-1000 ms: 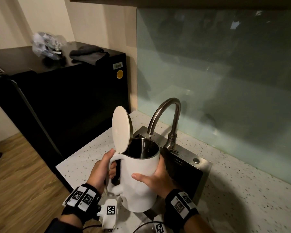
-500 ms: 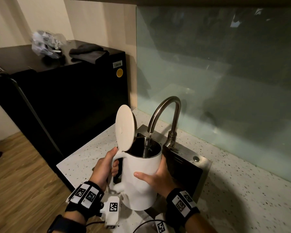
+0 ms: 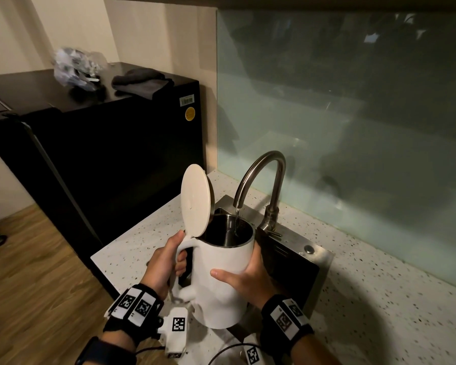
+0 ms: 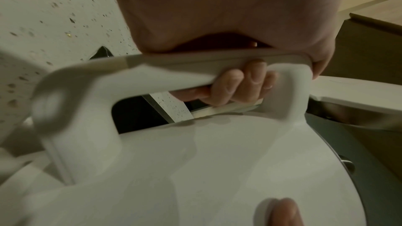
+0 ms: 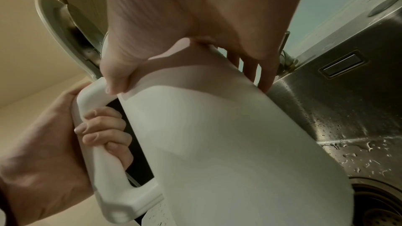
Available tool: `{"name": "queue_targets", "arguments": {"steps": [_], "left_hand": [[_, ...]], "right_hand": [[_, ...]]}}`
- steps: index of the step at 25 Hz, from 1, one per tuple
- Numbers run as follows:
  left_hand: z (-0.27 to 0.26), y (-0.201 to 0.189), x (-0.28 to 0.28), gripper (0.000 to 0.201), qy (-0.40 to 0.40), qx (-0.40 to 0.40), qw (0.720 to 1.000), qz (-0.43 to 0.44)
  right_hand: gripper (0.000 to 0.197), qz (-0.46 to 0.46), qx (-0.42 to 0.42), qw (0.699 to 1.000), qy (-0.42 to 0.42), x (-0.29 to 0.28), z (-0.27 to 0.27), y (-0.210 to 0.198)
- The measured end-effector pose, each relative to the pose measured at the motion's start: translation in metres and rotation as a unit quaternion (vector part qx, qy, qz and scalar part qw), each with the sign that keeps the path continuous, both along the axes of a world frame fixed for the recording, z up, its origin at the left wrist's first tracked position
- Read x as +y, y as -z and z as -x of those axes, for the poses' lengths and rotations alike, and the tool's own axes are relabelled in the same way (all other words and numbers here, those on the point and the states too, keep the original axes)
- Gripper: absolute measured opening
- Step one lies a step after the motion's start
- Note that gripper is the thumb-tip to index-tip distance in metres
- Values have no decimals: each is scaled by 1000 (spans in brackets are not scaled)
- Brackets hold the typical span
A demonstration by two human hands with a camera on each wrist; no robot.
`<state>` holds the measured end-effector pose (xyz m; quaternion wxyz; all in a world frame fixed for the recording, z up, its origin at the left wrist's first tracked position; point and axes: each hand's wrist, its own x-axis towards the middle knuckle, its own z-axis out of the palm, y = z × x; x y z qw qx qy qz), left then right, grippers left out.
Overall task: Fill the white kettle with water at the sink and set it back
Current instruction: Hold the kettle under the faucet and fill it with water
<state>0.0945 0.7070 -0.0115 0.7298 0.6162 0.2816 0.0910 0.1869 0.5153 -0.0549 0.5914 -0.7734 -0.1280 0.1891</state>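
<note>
Two hands hold the white kettle [image 3: 221, 299], lid [image 3: 196, 200] up, to catch the stream [image 3: 236, 217] from the faucet [image 3: 261, 175]: left grip [image 3: 163, 262] wraps the handle [image 4: 195, 68], right grip [image 3: 248, 280] cups and steadies its side.

Above the kettle [image 3: 221, 291], faucet spout [image 3: 258, 167] and raised lid [image 3: 195, 201] crowd access.
</note>
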Motion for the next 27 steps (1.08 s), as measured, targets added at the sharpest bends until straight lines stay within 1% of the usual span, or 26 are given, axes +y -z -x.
{"name": "queue_targets", "arguments": {"steps": [5, 10, 14, 19, 27], "left_hand": [[1, 0, 0, 57, 6, -4, 1000, 0], [0, 1, 1, 58, 9, -4, 1000, -2], [1, 0, 0, 57, 8, -4, 1000, -4], [1, -2, -2, 57, 9, -6, 1000, -10], [1, 0, -1, 58, 11, -11, 1000, -11]], "right_hand": [[127, -5, 1, 1000, -1, 0, 0, -2], [122, -14, 1, 1000, -4, -1, 1, -2], [125, -13, 0, 1000, 0, -1, 2, -3], [118, -16, 4, 1000, -6, -3, 3, -6], [121, -14, 4, 1000, -8, -3, 3, -6]]}}
